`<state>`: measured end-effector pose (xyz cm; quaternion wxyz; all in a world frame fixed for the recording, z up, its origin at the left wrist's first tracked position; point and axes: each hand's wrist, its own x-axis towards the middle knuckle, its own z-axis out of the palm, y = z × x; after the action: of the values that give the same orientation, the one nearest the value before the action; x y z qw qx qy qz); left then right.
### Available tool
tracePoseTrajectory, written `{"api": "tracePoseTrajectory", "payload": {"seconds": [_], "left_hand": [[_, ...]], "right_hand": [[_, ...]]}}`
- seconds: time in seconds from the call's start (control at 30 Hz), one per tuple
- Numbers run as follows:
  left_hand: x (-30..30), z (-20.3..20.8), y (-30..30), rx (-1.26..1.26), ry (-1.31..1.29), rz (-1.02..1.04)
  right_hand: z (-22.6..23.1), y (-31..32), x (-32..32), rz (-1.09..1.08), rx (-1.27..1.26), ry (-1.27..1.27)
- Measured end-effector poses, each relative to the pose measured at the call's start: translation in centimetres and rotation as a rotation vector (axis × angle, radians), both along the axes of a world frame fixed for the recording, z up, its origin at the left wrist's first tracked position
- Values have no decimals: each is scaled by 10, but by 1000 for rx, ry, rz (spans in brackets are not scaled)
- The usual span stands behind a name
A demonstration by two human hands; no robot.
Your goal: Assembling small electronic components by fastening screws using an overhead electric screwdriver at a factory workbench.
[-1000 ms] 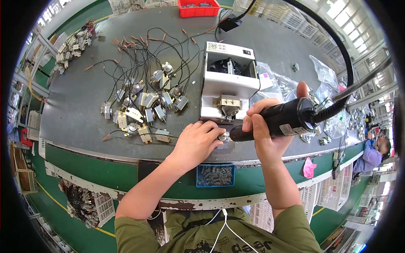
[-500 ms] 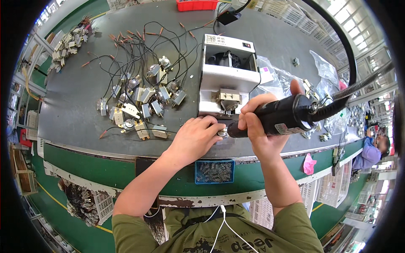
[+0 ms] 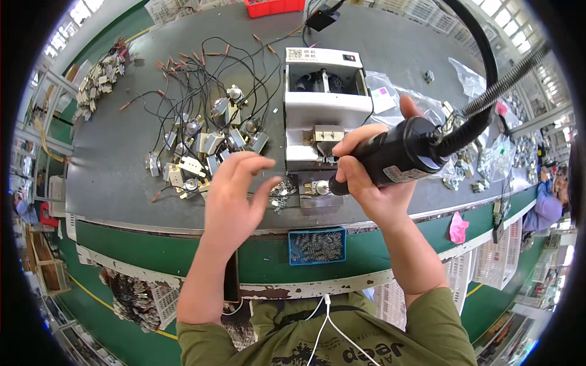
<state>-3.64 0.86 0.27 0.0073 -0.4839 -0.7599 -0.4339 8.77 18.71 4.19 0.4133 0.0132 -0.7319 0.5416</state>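
Note:
My right hand (image 3: pixel 379 177) is wrapped around a black electric screwdriver (image 3: pixel 397 155), tilted so its nose points left and down. The nose is beside a small metal part with a round, shiny top (image 3: pixel 321 187), seated on a metal fixture block (image 3: pixel 322 200). Whether the bit touches the part is hidden. My left hand (image 3: pixel 235 192) hovers left of the block, its thumb and fingers apart and nothing visible in them. Beside its thumb lies a small pile of metal pieces (image 3: pixel 283 196). Near its fingertips are several wired metal units (image 3: pixel 213 143).
A white screw feeder (image 3: pixel 328 107) stands behind the fixture. The blue tray (image 3: pixel 317 246) of small metal parts sits at the front edge. Clear plastic bags (image 3: pixel 421 110) and loose parts lie to the right. A black cable (image 3: pixel 485 55) and spring hose (image 3: pixel 506 82) hang overhead.
My left hand has left the part on the fixture, moving left with its fingers spreading. The small metal pile is now uncovered. My right hand still holds the screwdriver, its nose slightly nearer me.

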Motion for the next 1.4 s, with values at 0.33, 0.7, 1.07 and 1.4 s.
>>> {"api": "tracePoseTrajectory", "payload": {"seconds": [0.33,0.7,1.07,1.4], "left_hand": [[35,-38,-31,-352,201,51],[37,-46,-29,-326,258,50],[38,-21,-6,-63,20,-99],[44,-33,20,-66,165,-74]], "right_hand": [[3,-9,0,23,-182,-8],[1,-9,0,19,-200,18],[-4,-6,-2,-8,-119,26],[-10,0,-1,-26,-63,1]]}}
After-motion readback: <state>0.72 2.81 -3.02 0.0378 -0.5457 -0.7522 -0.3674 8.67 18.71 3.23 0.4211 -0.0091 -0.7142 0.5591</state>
